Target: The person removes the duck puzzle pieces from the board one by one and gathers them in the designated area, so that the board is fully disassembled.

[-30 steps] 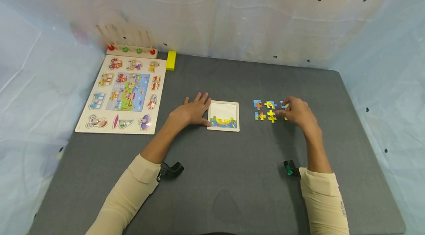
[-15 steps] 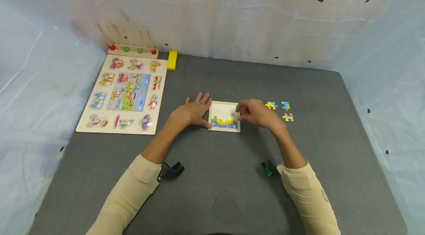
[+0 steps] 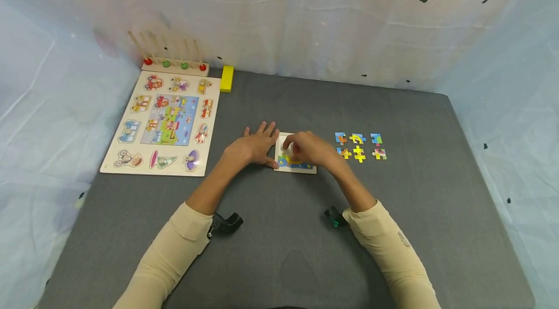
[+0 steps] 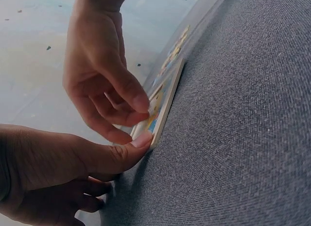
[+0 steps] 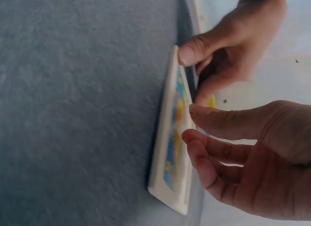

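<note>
The person's left hand [image 3: 252,148] lies spread on the table. Its thumb [image 4: 131,148] rests on the left edge of a small square wooden puzzle tray [image 3: 293,172]. Picture pieces fill the tray's lower part. Over the tray, the right hand [image 3: 309,148] has its thumb and fingers curled toward each other in a pinch. A puzzle piece appears to be between the fingertips, mostly hidden by the fingers. To the right of the tray lie several loose jigsaw pieces [image 3: 359,154] in two rows.
At the left lies a large wooden peg puzzle board [image 3: 204,154] with vehicle shapes. Behind it stand a bead rack [image 3: 174,67] with upright rods and a yellow block [image 3: 227,78]. Fabric sheets [image 3: 332,23] hang around the grey table [image 3: 279,260].
The right hand has swept left from the loose pieces to above the tray, uncovering the two rows. The left hand keeps its place at the tray's edge.
</note>
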Demonstrator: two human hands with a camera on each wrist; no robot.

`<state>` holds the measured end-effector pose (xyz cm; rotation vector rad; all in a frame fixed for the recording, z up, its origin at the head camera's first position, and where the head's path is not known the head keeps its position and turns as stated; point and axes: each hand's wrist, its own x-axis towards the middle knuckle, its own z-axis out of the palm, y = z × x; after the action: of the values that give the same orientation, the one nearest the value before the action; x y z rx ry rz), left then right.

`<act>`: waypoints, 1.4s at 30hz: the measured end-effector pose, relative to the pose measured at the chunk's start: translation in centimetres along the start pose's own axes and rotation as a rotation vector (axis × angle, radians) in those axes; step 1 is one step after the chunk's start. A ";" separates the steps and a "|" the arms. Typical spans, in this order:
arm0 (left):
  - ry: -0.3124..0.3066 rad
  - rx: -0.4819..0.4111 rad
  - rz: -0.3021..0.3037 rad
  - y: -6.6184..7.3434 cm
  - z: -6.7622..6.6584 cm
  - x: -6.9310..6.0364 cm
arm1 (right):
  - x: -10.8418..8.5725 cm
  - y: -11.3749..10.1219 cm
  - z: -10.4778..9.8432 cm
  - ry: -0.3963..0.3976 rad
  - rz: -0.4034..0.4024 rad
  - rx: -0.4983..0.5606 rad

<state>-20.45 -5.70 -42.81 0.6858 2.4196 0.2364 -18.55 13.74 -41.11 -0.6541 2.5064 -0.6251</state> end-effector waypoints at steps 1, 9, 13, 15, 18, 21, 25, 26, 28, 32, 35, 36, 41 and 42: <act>-0.003 -0.002 0.001 0.0 0.0 0.0 | 0.1 -0.1 0.1 -0.003 -0.001 0.001; -0.003 0.005 0.003 0.1 0.1 0.1 | 0.4 -0.2 1.0 0.046 -0.065 -0.001; -0.001 0.008 0.003 0.2 0.1 0.1 | 0.5 -0.1 1.4 0.078 -0.071 0.001; 0.000 0.005 0.001 0.2 0.1 0.2 | 0.5 -0.1 1.5 0.087 -0.065 -0.004; 0.001 0.003 -0.001 0.2 0.1 0.2 | 0.5 -0.2 1.5 0.097 -0.057 -0.019; 0.009 0.005 0.000 0.2 0.1 0.1 | 0.3 -0.3 1.4 0.110 -0.063 -0.015; 0.018 0.015 0.003 0.2 0.0 0.1 | 0.1 -0.3 1.2 0.127 -0.114 0.012; 0.019 0.016 0.003 0.2 0.0 0.1 | 0.1 -0.2 1.1 0.131 -0.127 0.024; 0.017 0.015 0.002 0.2 0.0 0.1 | -0.1 -0.1 1.0 0.134 -0.146 0.057; 0.011 0.022 0.002 0.2 -0.1 0.2 | -0.8 0.2 0.7 0.145 -0.142 0.151; 0.007 0.031 0.002 0.2 0.0 0.2 | -2.0 0.7 0.0 0.160 -0.111 0.194; 0.007 0.033 0.002 0.2 0.0 0.2 | -2.5 0.9 -0.3 0.168 -0.095 0.198; 0.009 0.026 0.002 0.1 0.2 0.2 | -5.7 3.0 -2.2 0.198 -0.001 0.202; 0.009 0.022 0.001 0.1 0.2 0.2 | -6.4 3.6 -2.5 0.195 0.021 0.196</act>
<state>-20.42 -5.51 -43.00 0.6976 2.4336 0.2138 -16.08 20.80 -38.98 -0.5157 2.5795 -0.9538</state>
